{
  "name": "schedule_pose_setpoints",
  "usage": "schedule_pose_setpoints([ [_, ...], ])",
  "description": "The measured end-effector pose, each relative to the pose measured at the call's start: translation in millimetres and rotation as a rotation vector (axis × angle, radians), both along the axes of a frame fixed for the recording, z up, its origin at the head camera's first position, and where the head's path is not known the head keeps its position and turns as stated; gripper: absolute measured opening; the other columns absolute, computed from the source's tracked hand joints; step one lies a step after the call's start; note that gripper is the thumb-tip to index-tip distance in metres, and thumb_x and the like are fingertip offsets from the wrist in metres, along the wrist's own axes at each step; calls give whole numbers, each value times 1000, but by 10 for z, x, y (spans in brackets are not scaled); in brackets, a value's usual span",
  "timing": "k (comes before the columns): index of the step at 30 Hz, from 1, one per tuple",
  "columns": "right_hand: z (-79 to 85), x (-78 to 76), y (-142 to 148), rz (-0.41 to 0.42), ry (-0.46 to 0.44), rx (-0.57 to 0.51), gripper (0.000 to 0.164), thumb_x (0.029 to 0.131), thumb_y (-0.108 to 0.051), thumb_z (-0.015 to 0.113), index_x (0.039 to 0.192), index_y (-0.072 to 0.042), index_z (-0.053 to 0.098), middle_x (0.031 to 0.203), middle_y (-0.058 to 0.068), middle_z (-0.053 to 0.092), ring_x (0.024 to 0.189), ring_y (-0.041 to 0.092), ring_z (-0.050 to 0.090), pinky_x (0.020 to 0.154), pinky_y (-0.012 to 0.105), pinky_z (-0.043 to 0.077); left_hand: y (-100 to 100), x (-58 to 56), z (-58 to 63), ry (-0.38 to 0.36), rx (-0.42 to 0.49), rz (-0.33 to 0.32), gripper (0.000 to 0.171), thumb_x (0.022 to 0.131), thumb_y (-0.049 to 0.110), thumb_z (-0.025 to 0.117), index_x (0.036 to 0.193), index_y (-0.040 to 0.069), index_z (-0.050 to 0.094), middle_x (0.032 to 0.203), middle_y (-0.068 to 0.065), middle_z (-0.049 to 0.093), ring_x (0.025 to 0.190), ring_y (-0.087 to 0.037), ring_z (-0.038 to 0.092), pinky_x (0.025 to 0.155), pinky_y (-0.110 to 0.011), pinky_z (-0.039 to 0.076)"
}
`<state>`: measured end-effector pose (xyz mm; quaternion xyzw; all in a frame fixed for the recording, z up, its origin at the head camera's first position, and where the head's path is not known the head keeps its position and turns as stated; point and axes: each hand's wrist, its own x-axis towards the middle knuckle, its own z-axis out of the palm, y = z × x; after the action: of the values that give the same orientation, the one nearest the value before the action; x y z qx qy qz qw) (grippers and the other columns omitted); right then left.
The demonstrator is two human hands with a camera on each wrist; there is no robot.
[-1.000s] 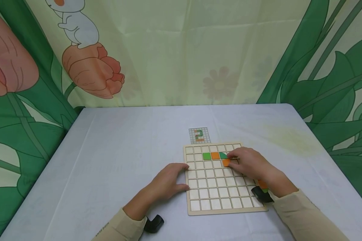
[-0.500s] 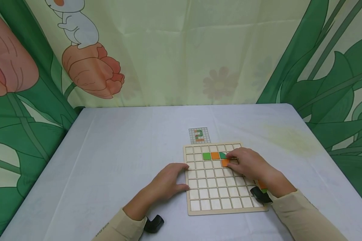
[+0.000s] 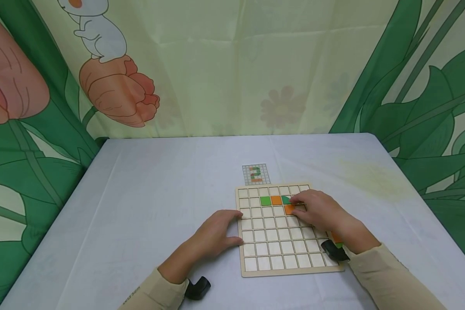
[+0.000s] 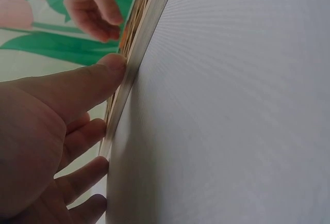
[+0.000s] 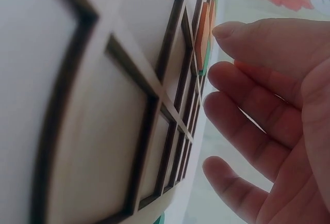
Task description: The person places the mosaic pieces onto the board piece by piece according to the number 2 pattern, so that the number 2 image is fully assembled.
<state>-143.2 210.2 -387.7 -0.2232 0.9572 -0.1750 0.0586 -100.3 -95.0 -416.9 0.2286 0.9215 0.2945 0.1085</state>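
A wooden grid board [image 3: 292, 271] lies on the table. In its second row sit a green square tile [image 3: 265, 201], an orange square tile [image 3: 276, 200] and a dark green curved tile [image 3: 286, 199]. Below the curved one, another orange tile [image 3: 289, 209] lies in its cell. My right hand [image 3: 319, 210] hovers there, thumb tip at that tile's right edge and index fingertip by the curved tile; in the right wrist view its fingers are loosely bent. Thumb and fingertips of my left hand [image 3: 217, 232] rest against the board's left edge, its side wall [image 4: 135, 59] showing in the left wrist view.
A small gridded pattern card [image 3: 256, 174] with a coloured figure lies behind the board. More orange and green tiles [image 3: 336, 237] are partly hidden under the right wrist. A black wrist device [image 3: 197, 288] hangs at the left cuff. A printed curtain [image 3: 232, 69] stands behind the table.
The lower orange tile has shifted slightly left and now sits square in its cell. My right hand moved a little left with it, then stayed. The left hand has not moved.
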Motion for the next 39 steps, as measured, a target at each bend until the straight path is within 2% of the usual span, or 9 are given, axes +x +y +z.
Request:
schedule_pose_setpoints([
  [8,28,10,14,-6,10,2,25,92,-16,69,114,-4,72,113,11,70,111,36,62,96,53,49,2,0,3,-2,-3,2,60,84,25,83,135,5,57,135,-8,58,131,-26,48,109,-43,40],
  [16,73,20,78,-75,-46,-30,33,93,-19,70,122,-3,68,113,14,68,106,36,62,91,54,50,-3,1,0,-1,0,1,61,84,25,83,135,5,57,135,-8,58,131,-26,48,109,-43,40],
  [26,107,58,316,-141,-56,-79,37,91,-19,72,125,-4,66,113,15,67,105,37,60,89,55,51,-6,-3,2,2,-4,-3,60,85,26,83,135,6,57,135,-7,58,131,-26,49,110,-43,40],
  [30,103,69,403,-165,-50,-62,39,91,-20,72,126,-3,66,116,17,67,106,38,59,90,57,50,-7,-7,2,-1,-3,-5,60,85,26,83,135,6,57,136,-7,57,131,-26,48,110,-42,40],
  [39,80,95,570,-250,-117,-52,44,91,-24,70,129,-3,63,117,23,63,105,40,55,86,57,52,-17,-13,1,6,12,-14,60,85,26,82,135,6,56,135,-7,58,131,-26,48,110,-42,39],
])
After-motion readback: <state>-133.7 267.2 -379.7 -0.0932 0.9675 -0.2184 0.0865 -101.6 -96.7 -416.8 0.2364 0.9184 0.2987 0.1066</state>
